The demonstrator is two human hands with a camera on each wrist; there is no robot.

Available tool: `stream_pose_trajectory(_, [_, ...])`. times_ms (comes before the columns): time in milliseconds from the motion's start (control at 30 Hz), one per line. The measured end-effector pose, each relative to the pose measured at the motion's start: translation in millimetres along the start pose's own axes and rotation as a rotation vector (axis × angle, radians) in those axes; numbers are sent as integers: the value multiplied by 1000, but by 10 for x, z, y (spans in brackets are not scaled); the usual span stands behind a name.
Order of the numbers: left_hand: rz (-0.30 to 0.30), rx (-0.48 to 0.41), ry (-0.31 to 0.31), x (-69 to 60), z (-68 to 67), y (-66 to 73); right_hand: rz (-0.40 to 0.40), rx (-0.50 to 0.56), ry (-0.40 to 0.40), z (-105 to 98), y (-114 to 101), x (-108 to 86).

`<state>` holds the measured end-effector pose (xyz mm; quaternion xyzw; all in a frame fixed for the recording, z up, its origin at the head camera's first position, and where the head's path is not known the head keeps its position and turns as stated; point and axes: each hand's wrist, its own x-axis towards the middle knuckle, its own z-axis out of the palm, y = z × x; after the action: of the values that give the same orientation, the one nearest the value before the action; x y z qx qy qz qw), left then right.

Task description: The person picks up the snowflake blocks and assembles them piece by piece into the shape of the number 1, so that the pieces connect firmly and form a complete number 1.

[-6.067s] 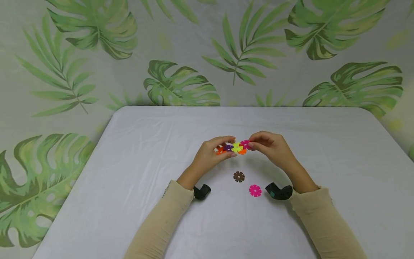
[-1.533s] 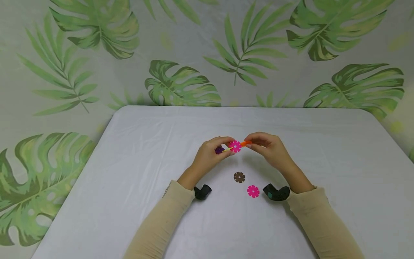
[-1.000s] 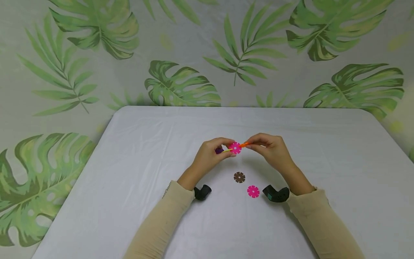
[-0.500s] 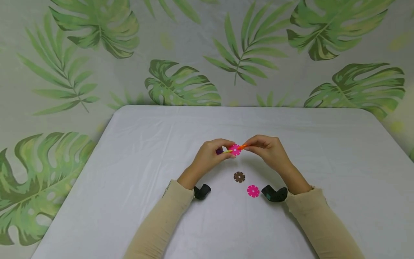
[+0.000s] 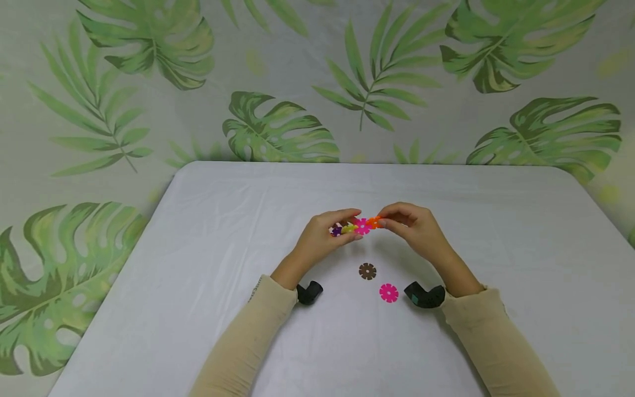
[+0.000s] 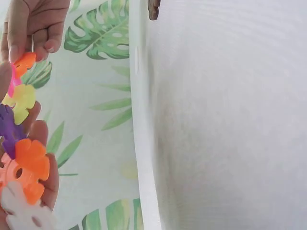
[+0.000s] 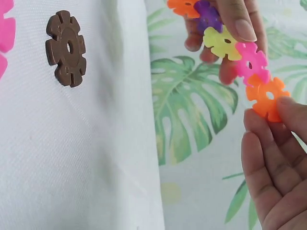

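A chain of slotted plastic snowflake discs hangs between both hands above the table. My left hand (image 5: 319, 234) holds it by the middle, near the yellow disc (image 7: 216, 43) and the pink disc (image 7: 252, 72). Thumb and fingers of my right hand (image 5: 414, 223) pinch the orange disc (image 7: 259, 96) at the chain's end, which sits against the pink one. Further back along the chain come a purple disc (image 6: 8, 129), another orange disc (image 6: 33, 165) and a white disc (image 6: 21, 208). My left fingers partly hide the chain in the head view.
On the white table (image 5: 223, 331) below the hands lie a loose brown disc (image 5: 367, 266) and a loose pink disc (image 5: 389, 287). Black wrist devices (image 5: 310, 293) show at both sleeves. A leaf-printed cloth (image 5: 278, 127) stands behind the table.
Several seconds ago the right fingers were at the pink disc; now they pinch the orange one beyond it. In the last half second the right hand rose slightly and the end discs turned more face-on.
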<state>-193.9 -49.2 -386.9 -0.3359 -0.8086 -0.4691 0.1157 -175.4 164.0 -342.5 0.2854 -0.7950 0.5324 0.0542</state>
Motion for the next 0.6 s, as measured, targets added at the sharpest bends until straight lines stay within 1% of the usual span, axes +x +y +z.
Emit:
stream_pose_trajectory(67, [4, 10, -7, 2, -6, 1, 25, 22, -1, 6, 15, -4])
stream_pose_trajectory(167, [18, 41, -17, 8, -10, 15, 50, 87, -1, 25, 79, -5])
stream_pose_trajectory(367, [28, 114, -32, 12, -16, 66, 116, 138, 11, 86, 261, -1])
stream_pose_trajectory(600, [37, 173, -22, 6, -21, 84, 191, 254, 24, 158, 278, 4])
